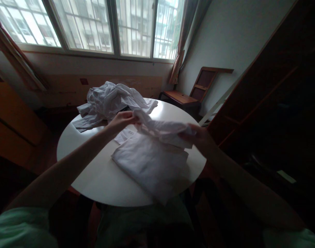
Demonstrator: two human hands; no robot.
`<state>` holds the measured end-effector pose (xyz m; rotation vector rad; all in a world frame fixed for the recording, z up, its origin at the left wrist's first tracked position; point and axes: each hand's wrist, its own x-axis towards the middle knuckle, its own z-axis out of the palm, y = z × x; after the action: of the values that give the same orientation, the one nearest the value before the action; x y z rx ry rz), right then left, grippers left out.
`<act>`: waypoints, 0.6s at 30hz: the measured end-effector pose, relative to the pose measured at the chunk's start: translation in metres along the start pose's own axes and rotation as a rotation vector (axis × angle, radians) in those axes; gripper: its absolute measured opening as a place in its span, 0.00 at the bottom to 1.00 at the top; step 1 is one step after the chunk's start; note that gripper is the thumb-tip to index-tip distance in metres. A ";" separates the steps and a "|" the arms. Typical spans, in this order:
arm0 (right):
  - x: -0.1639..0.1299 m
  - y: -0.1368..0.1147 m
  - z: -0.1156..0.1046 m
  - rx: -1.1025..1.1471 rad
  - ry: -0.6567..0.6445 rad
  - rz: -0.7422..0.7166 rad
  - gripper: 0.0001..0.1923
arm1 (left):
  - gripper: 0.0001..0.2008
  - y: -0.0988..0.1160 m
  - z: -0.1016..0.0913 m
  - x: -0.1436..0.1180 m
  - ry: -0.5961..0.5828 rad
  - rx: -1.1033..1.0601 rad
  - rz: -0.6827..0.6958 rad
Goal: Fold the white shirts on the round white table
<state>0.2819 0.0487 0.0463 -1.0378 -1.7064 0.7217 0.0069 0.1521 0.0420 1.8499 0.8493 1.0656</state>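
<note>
White cloth (153, 151) held, crumpled pile (109, 100) beyond, chair (182, 97)

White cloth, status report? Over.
Left hand pinching raised white cloth; right hand holding its other end. Crumpled white heap just beyond left hand, on round table.

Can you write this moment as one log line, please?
left hand: holds white cloth | right hand: holds its other end | crumpled cloth pile: far side of round table
</note>
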 end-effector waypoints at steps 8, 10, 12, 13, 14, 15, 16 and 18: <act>0.096 0.068 -0.102 -0.305 0.731 0.082 0.19 | 0.30 0.002 0.032 0.082 -0.010 0.042 -0.023; 0.085 0.091 -0.103 -0.350 0.654 0.139 0.19 | 0.30 -0.019 0.030 0.069 -0.161 0.148 -0.106; 0.068 0.105 -0.094 -0.360 0.519 0.228 0.17 | 0.31 -0.040 0.026 0.053 -0.284 0.275 -0.181; 0.059 0.109 -0.086 -0.359 0.437 0.262 0.17 | 0.32 -0.049 0.024 0.046 -0.318 0.340 -0.210; 0.050 0.110 -0.078 -0.345 0.345 0.290 0.17 | 0.32 -0.056 0.022 0.041 -0.332 0.400 -0.227; 0.042 0.109 -0.070 -0.316 0.241 0.317 0.17 | 0.33 -0.062 0.021 0.037 -0.331 0.451 -0.235; 0.035 0.106 -0.061 -0.275 0.122 0.353 0.17 | 0.33 -0.066 0.020 0.035 -0.316 0.493 -0.240; 0.022 0.098 -0.045 -0.200 -0.127 0.440 0.18 | 0.35 -0.069 0.020 0.034 -0.281 0.544 -0.260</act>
<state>0.3508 0.1134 -0.0106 -1.5646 -1.6995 0.9225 0.0284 0.2047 -0.0134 2.1834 1.2502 0.4160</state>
